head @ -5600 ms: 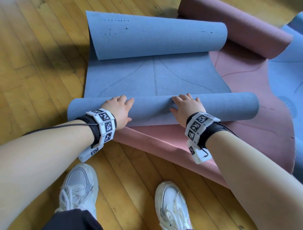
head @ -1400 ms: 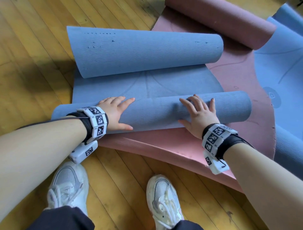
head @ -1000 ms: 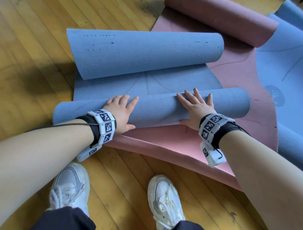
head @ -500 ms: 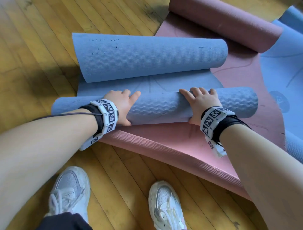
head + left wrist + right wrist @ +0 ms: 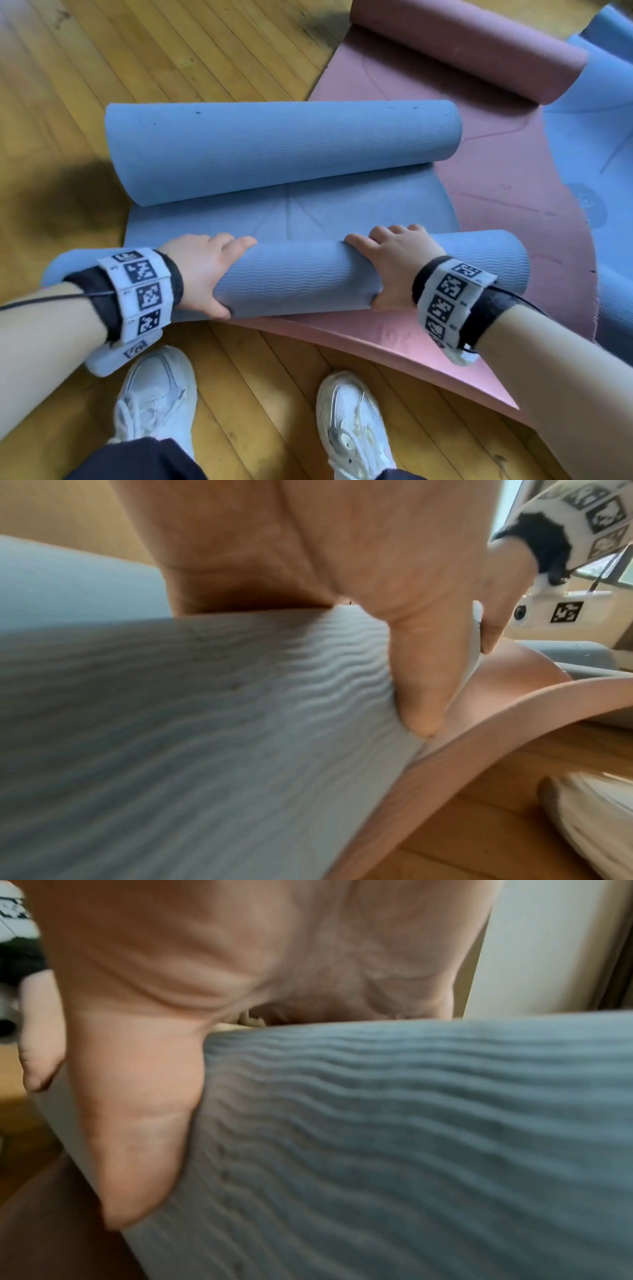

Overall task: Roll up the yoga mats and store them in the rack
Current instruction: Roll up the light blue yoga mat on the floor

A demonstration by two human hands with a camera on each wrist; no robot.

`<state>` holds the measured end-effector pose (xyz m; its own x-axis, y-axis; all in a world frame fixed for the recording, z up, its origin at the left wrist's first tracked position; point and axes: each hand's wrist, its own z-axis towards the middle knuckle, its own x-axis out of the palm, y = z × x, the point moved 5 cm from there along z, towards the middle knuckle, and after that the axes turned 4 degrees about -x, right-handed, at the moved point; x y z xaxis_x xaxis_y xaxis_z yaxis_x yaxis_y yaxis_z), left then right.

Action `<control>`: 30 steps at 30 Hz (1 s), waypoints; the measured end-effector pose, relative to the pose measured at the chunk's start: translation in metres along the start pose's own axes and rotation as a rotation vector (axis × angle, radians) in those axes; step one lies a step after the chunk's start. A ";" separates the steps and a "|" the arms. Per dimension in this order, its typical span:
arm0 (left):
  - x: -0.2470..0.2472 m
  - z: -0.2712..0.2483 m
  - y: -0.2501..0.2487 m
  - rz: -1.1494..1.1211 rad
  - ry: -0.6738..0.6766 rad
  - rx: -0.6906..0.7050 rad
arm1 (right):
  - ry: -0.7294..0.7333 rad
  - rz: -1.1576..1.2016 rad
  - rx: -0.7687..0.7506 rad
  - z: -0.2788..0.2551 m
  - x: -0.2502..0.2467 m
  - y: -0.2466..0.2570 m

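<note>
— How far along is this, would you say?

— Early, I'd judge. The blue mat (image 5: 291,212) is only partly rolled. The near roll (image 5: 301,274) lies across the front, on top of the pink mat (image 5: 496,192), and a flat stretch of blue lies between it and the far end.

— That far end looks curled too.

— It does. The far curl (image 5: 281,147) stands up on its own like a second roll, so the near roll has to take in the flat stretch and then that curl before this mat is finished.

— And the hands?

— Both are on the near roll. The left hand (image 5: 205,270) wraps it, fingers curved over the top and thumb tucked underneath at the front; the left wrist view shows the thumb pressing into the ribbed surface. The right hand (image 5: 394,263) grips the same way, further along.

— What else is left?

— The pink mat lies spread on the wooden floor (image 5: 102,68), with only its far end rolled (image 5: 469,48). Another blue mat (image 5: 603,144) lies open at the right edge. I see no rack anywhere, so nothing is stored yet, as far as I can tell.
</note>
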<state>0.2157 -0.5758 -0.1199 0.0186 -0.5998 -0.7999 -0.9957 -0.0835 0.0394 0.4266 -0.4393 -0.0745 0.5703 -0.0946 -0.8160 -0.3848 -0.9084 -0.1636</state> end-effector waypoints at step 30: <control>-0.001 0.022 -0.016 -0.144 -0.213 -0.053 | -0.078 0.428 0.111 0.024 0.029 -0.036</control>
<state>0.2291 -0.5560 -0.1329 0.1350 -0.3976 -0.9076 -0.9778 -0.2014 -0.0572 0.4392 -0.3997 -0.1055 0.2879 -0.4176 -0.8618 -0.6523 -0.7444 0.1428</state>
